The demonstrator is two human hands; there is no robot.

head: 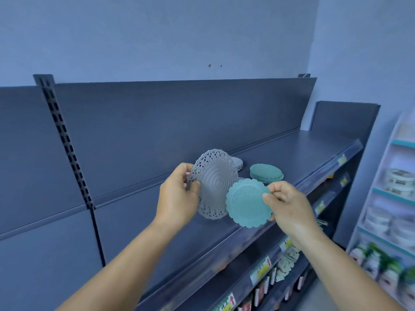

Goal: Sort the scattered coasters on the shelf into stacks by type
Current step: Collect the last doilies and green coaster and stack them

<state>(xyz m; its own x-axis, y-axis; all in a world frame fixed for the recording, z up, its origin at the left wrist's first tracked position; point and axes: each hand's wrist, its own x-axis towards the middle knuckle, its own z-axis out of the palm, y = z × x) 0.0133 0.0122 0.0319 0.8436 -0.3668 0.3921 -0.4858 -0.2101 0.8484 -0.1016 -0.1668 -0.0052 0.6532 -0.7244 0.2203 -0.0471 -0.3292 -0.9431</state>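
Note:
My left hand (177, 194) pinches the left edge of a large grey lace-edged coaster (213, 182), held upright above the dark shelf (303, 151). My right hand (285, 205) pinches the right rim of a smaller teal scalloped coaster (246, 204), which overlaps the grey one's lower right. Behind them on the shelf lies a stack of teal coasters (266, 172). A small stack of grey coasters (238, 163) sits further back, partly hidden by the held grey coaster.
The shelf's dark back panel (179, 122) rises behind, with a slotted upright (67, 142) at left. Lower shelves (280, 265) carry price tags and packaged goods. A white rack (390, 198) with goods stands at right.

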